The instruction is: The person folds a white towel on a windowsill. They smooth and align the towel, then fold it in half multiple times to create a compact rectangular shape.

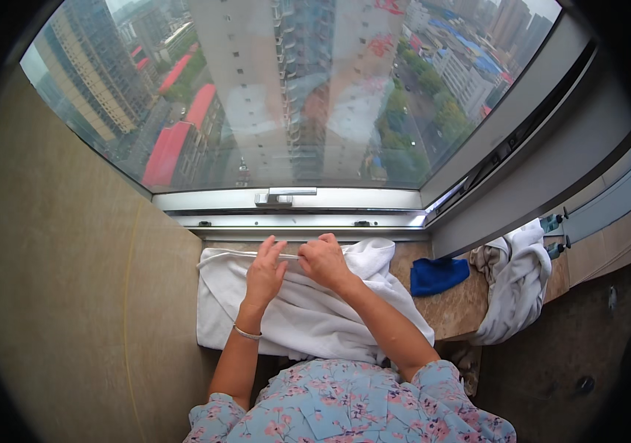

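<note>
A large white towel (321, 326) lies spread and rumpled over the stone window sill in front of me, its near side hanging at the sill's front edge. My right hand (323, 263) is closed on the towel's far edge, which is drawn into a narrow taut strip. To its left, my left hand (266, 272) rests at the same edge with its fingers raised and spread; whether the thumb touches the cloth is unclear. A bunched fold of the towel stands up just right of my right hand.
Beyond the towel is a closed window with a metal handle (285, 196). A blue cloth (440, 276) lies on the marble sill (454, 315) to the right, beside crumpled whitish cloths (520, 288) and two bottles (554, 250). A tiled wall (82, 266) stands at the left.
</note>
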`<state>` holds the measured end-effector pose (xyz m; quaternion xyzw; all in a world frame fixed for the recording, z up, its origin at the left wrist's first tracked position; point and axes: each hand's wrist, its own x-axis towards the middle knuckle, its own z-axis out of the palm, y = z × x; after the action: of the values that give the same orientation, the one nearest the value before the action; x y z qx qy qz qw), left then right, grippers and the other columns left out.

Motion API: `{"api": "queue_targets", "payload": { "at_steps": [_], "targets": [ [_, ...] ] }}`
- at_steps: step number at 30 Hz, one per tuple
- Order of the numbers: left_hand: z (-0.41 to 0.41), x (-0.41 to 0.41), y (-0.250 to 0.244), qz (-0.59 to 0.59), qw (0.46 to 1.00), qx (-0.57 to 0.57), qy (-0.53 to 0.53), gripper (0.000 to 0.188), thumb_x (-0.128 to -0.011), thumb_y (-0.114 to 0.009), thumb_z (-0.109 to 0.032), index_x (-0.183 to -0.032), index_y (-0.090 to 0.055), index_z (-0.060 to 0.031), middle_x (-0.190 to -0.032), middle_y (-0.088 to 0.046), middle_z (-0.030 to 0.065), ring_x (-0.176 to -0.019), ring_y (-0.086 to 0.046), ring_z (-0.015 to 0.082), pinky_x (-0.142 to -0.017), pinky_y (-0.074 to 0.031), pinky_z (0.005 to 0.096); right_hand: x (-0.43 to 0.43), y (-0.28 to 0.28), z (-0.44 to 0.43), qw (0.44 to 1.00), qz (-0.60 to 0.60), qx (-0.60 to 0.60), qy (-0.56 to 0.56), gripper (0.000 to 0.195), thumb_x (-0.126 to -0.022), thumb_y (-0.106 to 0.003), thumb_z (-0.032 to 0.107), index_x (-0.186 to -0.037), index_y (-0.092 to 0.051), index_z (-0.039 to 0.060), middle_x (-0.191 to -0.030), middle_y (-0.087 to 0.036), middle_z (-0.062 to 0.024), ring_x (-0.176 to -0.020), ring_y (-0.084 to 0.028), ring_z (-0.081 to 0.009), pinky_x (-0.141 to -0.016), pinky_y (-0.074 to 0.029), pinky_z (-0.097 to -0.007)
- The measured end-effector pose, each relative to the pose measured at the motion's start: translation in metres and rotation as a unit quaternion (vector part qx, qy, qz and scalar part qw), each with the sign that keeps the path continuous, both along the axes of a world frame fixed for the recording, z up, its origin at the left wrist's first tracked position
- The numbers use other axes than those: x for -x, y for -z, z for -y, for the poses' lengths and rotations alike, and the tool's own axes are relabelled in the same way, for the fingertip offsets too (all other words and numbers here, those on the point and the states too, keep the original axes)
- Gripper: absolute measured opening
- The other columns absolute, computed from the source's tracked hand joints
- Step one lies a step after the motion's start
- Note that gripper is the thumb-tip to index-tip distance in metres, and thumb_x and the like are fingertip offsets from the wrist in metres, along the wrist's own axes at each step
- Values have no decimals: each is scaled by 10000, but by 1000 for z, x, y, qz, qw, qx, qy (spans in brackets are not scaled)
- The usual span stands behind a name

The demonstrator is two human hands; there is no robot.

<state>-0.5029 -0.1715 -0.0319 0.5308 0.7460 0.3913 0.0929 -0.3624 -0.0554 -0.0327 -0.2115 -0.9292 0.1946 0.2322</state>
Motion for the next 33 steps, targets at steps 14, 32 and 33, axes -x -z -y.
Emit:
{"api": "queue_targets", "payload": {
  "at_steps": [14, 32, 33],
  "targets": [
    [12, -18, 12, -25, 996, -75, -43, 97, -844, -601, 37, -930, -598, -8, -893, -613, 153, -836, -608, 343, -733, -502, 391, -63, -2, 6, 999, 11, -39, 8, 130, -706, -729, 129, -789, -631, 109, -725, -567, -33, -750, -586, -229, -1003, -372, -431],
    [-1, -67, -16, -5, 997, -19, 72, 128, -831, -612, 25, -945, -631, -30, -891, -624, 127, -826, -623, 327, -704, -508, 395, -112, -26, -5, 998, 57, -9, 23, 192, -679, -749, 144, -843, -650, 127, -797, -594, -35, -904, -597, -224, -1118, -235, -492],
    [1, -67, -16, -3, 997, -22, 69, 128, -831, -609, 33, -942, -629, -26, -893, -624, 128, -830, -623, 328, -709, -508, 395, -115, -30, -8, 996, 80, -9, 25, 206, -686, -753, 149, -868, -661, 128, -812, -602, -29, -910, -598, -219, -1121, -231, -490]
  ]
}}
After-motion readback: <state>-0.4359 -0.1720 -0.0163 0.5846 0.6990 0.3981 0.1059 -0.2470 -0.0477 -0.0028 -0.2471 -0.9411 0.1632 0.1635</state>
